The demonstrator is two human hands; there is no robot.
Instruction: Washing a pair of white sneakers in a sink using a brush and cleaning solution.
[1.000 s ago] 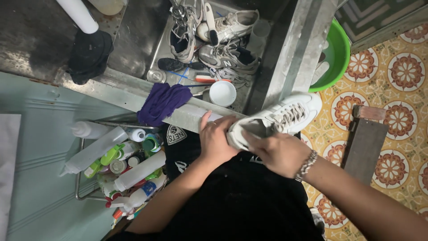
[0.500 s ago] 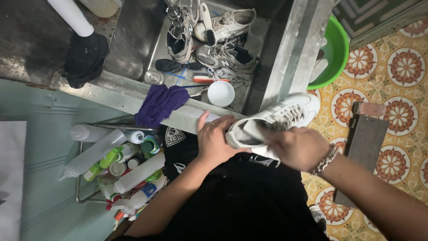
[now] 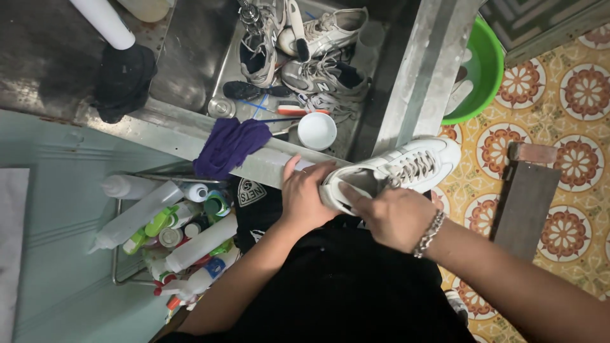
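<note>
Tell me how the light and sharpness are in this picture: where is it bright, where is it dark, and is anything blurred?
Head view: the white sneaker and the tiled floor are brightest; the person's lap and the sink lie in dim shadow. The left hand and right hand look fairly sharp, with slight softness. Straight edges bend towards the frame borders, a wide-lens effect.

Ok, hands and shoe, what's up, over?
Left hand grips white shoe at heel. Right hand on its side. Nothing in the way.

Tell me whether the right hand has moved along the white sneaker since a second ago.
Yes. The right hand slid from the laces toward the white sneaker's heel.
</note>
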